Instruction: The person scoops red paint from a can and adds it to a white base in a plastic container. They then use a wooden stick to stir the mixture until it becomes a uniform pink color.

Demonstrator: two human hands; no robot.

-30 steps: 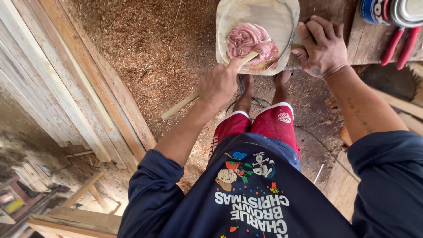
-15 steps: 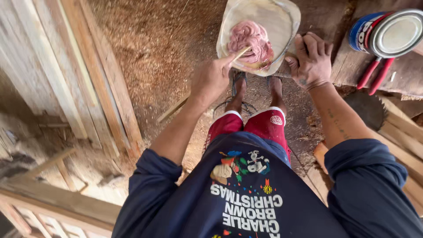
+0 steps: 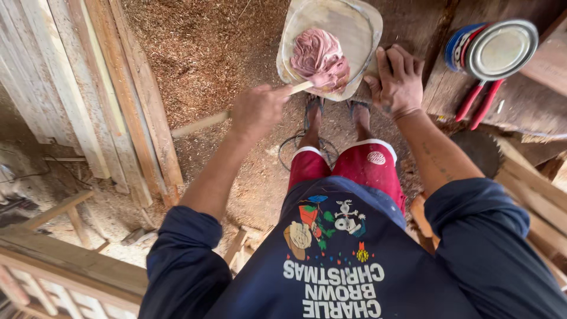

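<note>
**Stick tip moves across the pink paste as the view drifts left**

The wooden stick [image 3: 301,87] in the left hand [image 3: 257,109] now has its tip at the 5 o'clock edge of the pink paste [image 3: 319,53]; a second ago it lay at the 6 o'clock edge. The right hand [image 3: 398,80] now grips the pale board [image 3: 354,23] closer to its 4 o'clock corner. The round tin [image 3: 502,50] and red-handled pliers [image 3: 481,100] have come fully into view at 2 o'clock.

The person wears a dark navy long-sleeved sweatshirt [image 3: 354,283] with a colourful cartoon print and pale lettering on the chest, both sleeves pushed up to the elbows. Below it are red shorts [image 3: 360,168] with white hems and a small white oval patch. Sandals [image 3: 313,106] cover the feet.
</note>
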